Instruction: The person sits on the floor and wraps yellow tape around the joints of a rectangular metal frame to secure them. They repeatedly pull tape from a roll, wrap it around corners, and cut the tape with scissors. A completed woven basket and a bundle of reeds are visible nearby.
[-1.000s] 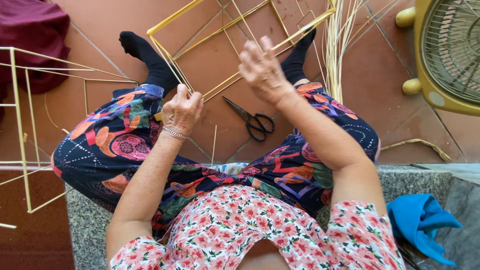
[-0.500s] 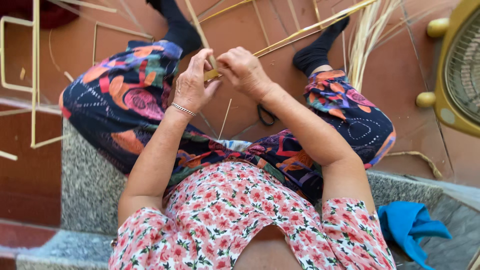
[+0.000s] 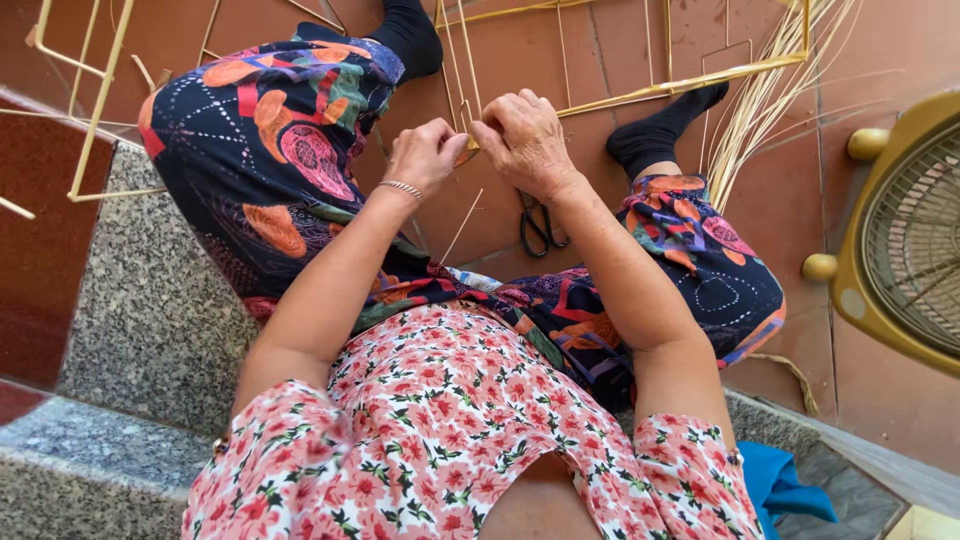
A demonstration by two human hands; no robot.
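You sit on a grey speckled stone step (image 3: 150,320), and its edge runs just under your knees. Past the edge is the red-brown tiled floor (image 3: 480,220), with some bare room between your two legs.

Your left hand (image 3: 428,152) and your right hand (image 3: 522,140) meet over that gap, close together and almost touching. Both are curled shut, with the fingers pinched on a corner of the yellow stick frame (image 3: 462,140). You can't see much of the pinched bit, because your fingers hide it.

The frame is made of thin, pale yellow sticks joined into straight lines and boxes. It reaches up and away from your hands, over the floor toward your right foot in its black sock (image 3: 660,135). A thin loose stick (image 3: 462,226) hangs slanted just under your hands.

A pair of black scissors (image 3: 540,225) lies on the floor below your right hand, near your right knee. A bunch of loose pale straws (image 3: 770,100) fans out beside your right foot. Another stick frame (image 3: 90,100) lies past your left leg. A yellow fan (image 3: 900,250) stands at the right edge, well apart from your hands. A blue cloth (image 3: 780,485) lies on the step by your right elbow.
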